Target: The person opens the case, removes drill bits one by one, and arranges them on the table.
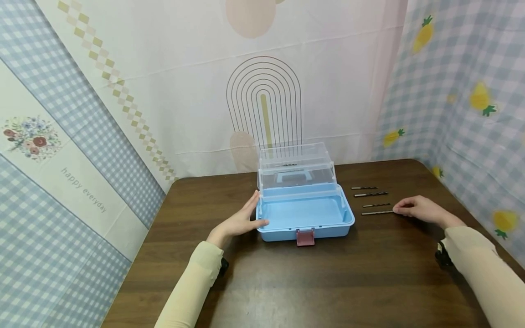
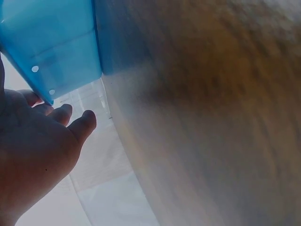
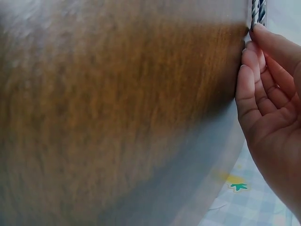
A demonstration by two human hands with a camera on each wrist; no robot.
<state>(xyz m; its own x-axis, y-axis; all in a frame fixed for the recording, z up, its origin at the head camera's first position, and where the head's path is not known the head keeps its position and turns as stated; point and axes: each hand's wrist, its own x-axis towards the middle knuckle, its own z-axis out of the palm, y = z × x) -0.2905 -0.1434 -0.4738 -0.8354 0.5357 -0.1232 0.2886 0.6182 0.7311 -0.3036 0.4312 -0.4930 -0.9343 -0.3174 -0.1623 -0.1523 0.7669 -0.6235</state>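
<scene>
A light blue toolbox (image 1: pixel 305 233) stands with its clear lid (image 1: pixel 293 152) and clear trays (image 1: pixel 295 180) raised at the back. My left hand (image 1: pixel 239 219) rests at its left side, thumb over the front left rim and the other fingers reaching along the side wall. In the left wrist view those fingers (image 2: pixel 83 123) lie beside the blue wall. To the right of the box, my right hand (image 1: pixel 419 209) pinches the right end of the nearest drill bit (image 1: pixel 375 212) between thumb and fingertips. Its spiral flutes (image 3: pixel 255 12) show in the right wrist view.
More drill bits (image 1: pixel 371 194) lie roughly parallel behind the pinched one. Dark spiral pieces (image 1: pixel 287 165) show through the clear upper part of the toolbox. A reddish latch (image 1: pixel 305 238) hangs at its front. Patterned curtains (image 1: pixel 197 114) close in the brown table (image 1: pixel 287 282).
</scene>
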